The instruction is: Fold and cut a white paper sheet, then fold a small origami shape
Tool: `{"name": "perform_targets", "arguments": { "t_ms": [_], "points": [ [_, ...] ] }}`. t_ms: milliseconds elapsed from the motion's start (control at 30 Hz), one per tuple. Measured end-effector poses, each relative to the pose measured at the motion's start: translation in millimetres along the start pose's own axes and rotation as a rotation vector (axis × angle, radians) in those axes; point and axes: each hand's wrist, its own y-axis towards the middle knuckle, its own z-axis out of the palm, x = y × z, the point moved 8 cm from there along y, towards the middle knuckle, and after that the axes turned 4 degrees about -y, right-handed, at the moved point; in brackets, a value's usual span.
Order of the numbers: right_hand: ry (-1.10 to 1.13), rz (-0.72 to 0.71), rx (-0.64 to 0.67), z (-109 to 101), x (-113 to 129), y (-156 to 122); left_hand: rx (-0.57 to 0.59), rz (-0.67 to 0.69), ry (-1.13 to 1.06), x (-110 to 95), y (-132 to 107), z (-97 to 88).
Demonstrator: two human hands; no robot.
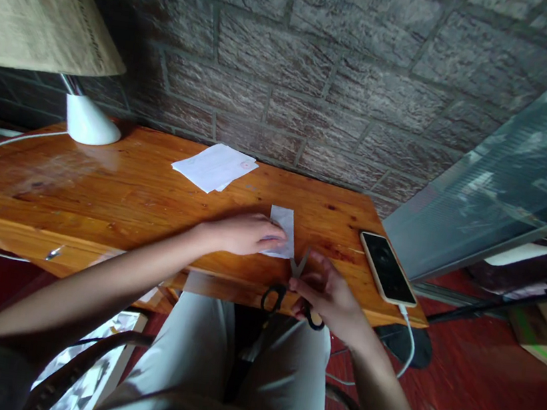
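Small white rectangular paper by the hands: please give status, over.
Left hand on small white rectangular paper. Right hand holds black-handled metal scissors, blades parted near paper's lower right corner, contact unclear. Black-screened phone farther right, apart.

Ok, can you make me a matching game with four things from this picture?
1. scissors
2. phone
3. lamp
4. slip

A. under the left hand
B. joined to a white cable
C. blades apart, in the right hand
D. has a white base

Pairs: 1-C, 2-B, 3-D, 4-A
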Motion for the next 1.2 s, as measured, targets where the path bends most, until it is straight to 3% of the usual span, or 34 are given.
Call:
{"name": "perform_targets", "arguments": {
  "t_ms": [67, 167, 333, 467, 600, 900, 1200],
  "points": [
    [-0.184, -0.041, -0.127, -6, 1, -10, -0.017, 0.021, 0.023, -7, 2, 6.3],
    [-0.541, -0.138, -0.272, -14, 14, -22, -0.033, -0.010, 0.092, -2, 6, 19.0],
    [-0.916, -0.372, -0.283, -3, 36, -39, 0.086, -0.068, 0.132, 11, 5, 34.6],
    [-1.103, -0.340, -0.304, 2, 34, -39, 0.074, -0.022, 0.155, 2, 4, 29.4],
    [-1.215, -0.290, -0.307, 2, 23, -38, 0.049, 0.030, 0.153, -6, 5, 28.2],
    [-1.414, -0.219, -0.271, 7, 6, -46, 0.170, 0.017, 0.179, -6, 5, 35.9],
    [-1.307, -0.364, -0.399, 4, 6, -51, 0.232, -0.005, 0.203, -7, 5, 36.0]
  ]
}}
